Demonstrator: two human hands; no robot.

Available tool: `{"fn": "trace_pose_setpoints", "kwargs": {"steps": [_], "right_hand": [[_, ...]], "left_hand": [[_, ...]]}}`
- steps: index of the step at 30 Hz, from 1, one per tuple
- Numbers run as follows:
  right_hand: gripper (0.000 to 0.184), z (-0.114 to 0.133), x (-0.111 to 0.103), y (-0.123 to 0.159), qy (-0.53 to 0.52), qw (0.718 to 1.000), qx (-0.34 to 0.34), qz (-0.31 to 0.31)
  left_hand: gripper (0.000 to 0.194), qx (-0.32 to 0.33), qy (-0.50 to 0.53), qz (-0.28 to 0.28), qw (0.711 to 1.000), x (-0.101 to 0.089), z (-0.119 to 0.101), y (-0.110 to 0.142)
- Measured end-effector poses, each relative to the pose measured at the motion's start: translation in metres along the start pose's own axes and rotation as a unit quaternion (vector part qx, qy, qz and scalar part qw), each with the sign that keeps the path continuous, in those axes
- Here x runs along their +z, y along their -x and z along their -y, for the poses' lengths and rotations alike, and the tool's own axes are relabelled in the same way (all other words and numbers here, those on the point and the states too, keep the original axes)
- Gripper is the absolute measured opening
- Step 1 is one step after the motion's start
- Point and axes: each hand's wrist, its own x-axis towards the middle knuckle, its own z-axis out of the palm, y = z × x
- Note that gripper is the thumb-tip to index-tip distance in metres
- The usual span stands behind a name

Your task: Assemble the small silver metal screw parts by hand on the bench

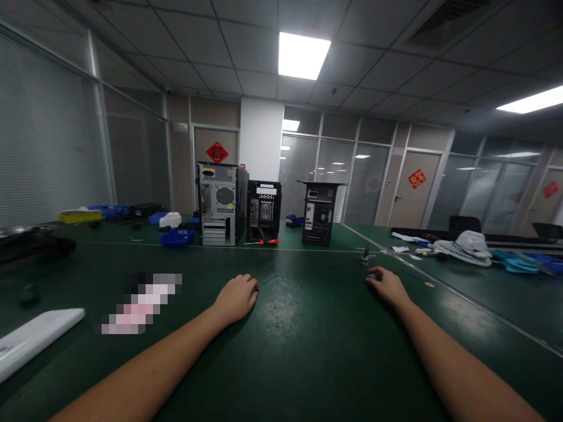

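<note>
Resting on the green table (325,346), my left hand (237,298) has its fingers curled in. Its palm faces down, so anything inside it is hidden. My right hand (389,286) is farther right, with thumb and fingertips pinched around a small, greyish, metal-looking piece (373,275), mostly covered. Just beyond those fingers a small metal part (365,255) stands upright on the table, apart from the hand. Its exact kind is too small to make out.
Three computer cases stand at the back: a tall grey one (215,202), a black one (265,205) and another black one (320,214). A red-handled screwdriver (268,241) lies before them. Blue trays (176,237) are left; a white hat (468,246) is right.
</note>
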Motion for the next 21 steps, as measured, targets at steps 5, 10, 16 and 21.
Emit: {"fn": "trace_pose_setpoints", "kwargs": {"steps": [5, 10, 16, 21], "right_hand": [[0.039, 0.063, 0.005, 0.021, -0.036, 0.983, -0.178, 0.040], [0.063, 0.144, 0.017, 0.064, -0.119, 0.938, -0.308, 0.107], [0.065, 0.211, 0.016, 0.118, -0.127, 0.886, -0.407, 0.180], [0.064, 0.221, 0.014, 0.130, -0.101, 0.864, -0.454, 0.194]], "left_hand": [[0.026, 0.020, 0.025, -0.018, 0.999, -0.003, -0.012, 0.001], [0.027, 0.073, 0.107, -0.015, 0.991, -0.008, -0.040, 0.007], [0.027, 0.126, 0.122, 0.008, 0.984, -0.017, -0.068, 0.015], [0.029, 0.147, 0.110, 0.017, 0.983, -0.019, -0.069, 0.015]]}}
